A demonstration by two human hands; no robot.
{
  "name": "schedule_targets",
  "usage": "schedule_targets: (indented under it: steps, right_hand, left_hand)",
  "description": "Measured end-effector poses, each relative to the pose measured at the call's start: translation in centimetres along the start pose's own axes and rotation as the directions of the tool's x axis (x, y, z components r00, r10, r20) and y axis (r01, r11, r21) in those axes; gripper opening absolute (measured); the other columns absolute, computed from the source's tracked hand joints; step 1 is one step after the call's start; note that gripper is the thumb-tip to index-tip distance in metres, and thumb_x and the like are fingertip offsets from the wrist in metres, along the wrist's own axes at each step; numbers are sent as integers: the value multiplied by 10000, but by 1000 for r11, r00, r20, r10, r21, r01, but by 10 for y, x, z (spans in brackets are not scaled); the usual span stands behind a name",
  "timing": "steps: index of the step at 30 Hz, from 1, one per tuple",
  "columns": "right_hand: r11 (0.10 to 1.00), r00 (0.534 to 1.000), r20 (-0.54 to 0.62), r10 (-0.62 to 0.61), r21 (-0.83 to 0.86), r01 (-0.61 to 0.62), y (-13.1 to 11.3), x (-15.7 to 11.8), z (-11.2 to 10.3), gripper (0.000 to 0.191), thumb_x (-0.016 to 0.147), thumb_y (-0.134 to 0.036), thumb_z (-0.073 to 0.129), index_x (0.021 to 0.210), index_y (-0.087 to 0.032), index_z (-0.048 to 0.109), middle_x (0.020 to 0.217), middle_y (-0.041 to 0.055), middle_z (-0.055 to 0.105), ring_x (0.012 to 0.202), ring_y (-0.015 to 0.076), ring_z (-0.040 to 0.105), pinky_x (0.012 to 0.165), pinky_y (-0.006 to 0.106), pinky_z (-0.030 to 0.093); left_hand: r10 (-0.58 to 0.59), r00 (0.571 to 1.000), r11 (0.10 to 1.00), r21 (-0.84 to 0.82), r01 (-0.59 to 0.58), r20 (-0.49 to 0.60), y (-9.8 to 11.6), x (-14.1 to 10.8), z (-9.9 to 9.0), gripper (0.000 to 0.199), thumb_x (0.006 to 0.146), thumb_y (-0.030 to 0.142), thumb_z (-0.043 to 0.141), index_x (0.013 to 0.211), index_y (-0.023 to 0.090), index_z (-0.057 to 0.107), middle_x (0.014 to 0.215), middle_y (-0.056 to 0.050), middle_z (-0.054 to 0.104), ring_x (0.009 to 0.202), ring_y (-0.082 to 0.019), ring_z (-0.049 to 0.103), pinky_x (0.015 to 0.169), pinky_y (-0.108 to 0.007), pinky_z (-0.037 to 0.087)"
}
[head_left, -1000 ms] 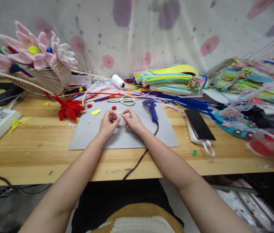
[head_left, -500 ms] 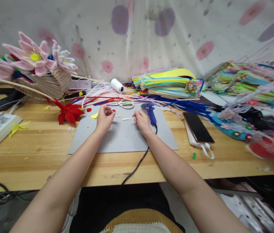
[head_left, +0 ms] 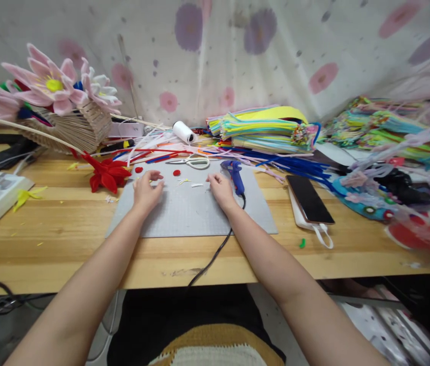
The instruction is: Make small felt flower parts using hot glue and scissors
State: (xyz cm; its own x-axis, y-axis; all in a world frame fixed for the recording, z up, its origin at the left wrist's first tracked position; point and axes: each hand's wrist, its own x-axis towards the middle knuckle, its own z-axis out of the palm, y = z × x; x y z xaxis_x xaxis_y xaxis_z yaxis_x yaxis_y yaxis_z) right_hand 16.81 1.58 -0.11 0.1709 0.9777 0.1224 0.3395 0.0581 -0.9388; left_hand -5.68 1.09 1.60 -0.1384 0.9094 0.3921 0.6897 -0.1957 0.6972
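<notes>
Noted left hand (head_left: 148, 191) with grip released, right hand (head_left: 220, 189) with fingers curled, above grey mat (head_left: 188, 218).
Cannot tell whether right grip grasping or not. Located white strip (head_left: 197, 185) and yellow snippets (head_left: 183, 181) on mat between hands, red disc (head_left: 177, 173) just behind snippets. Observed blue glue gun (head_left: 234, 175) just beside right hand, scissors (head_left: 198, 163) near mat's far edge; farther out on counter (head_left: 66, 218), red flower (head_left: 109, 175) left of mat and dark-screened phone (head_left: 310, 200) to right. Cannot read markings on glue gun at this size.

blk phone (head_left: 310, 199) at r, pink flwrs (head_left: 60, 104) at l, floral curtain (head_left: 218, 66) bhd
</notes>
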Motion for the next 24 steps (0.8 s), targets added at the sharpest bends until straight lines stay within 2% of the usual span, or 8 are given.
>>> schedule_targets:
  steps: [3,8,12,16,24]
  right_hand:
    - [1000,1000,2,5,-21,-5,-2,-1,0,131,708,-319,575,706,-190,548,553,-46,486,531,105,445,532,229,322]
    - [1000,997,70,13,26,-15,-6,-4,2,213,739,-386,536,660,-189,546,489,-48,469,474,101,424,504,234,314]
    - [1000,996,84,-5,18,3,-6,-6,2,328,789,-477,452,697,-189,581,461,-50,453,444,100,411,480,231,302]
    - [999,996,91,-18,-27,21,-4,-7,1,455,816,-552,381,622,-186,568,461,-36,468,447,95,429,496,227,314]
    - [997,997,75,-32,-74,38,-7,-9,0,416,826,-528,405,643,-188,561,490,-39,477,474,98,437,516,230,320]
  left_hand:
    - [-70,991,996,42,75,-110,-16,7,-16,260,705,225,562,963,212,535,922,-30,684,820,-187,611,875,-384,368]
    - [-91,980,972,197,127,-179,-37,9,-29,271,701,243,574,967,212,533,948,-47,681,928,-229,586,902,-411,336]
    - [-4,992,961,274,39,-125,-34,8,-24,297,705,265,588,995,223,544,996,-60,670,990,-269,543,898,-423,316]
    - [71,996,948,315,-48,-61,-30,9,-18,290,689,255,612,974,233,565,962,-58,673,979,-286,528,893,-427,303]
    - [47,996,944,331,-19,-77,-37,11,-14,162,724,226,544,875,232,602,845,-61,669,902,-277,553,874,-423,316]
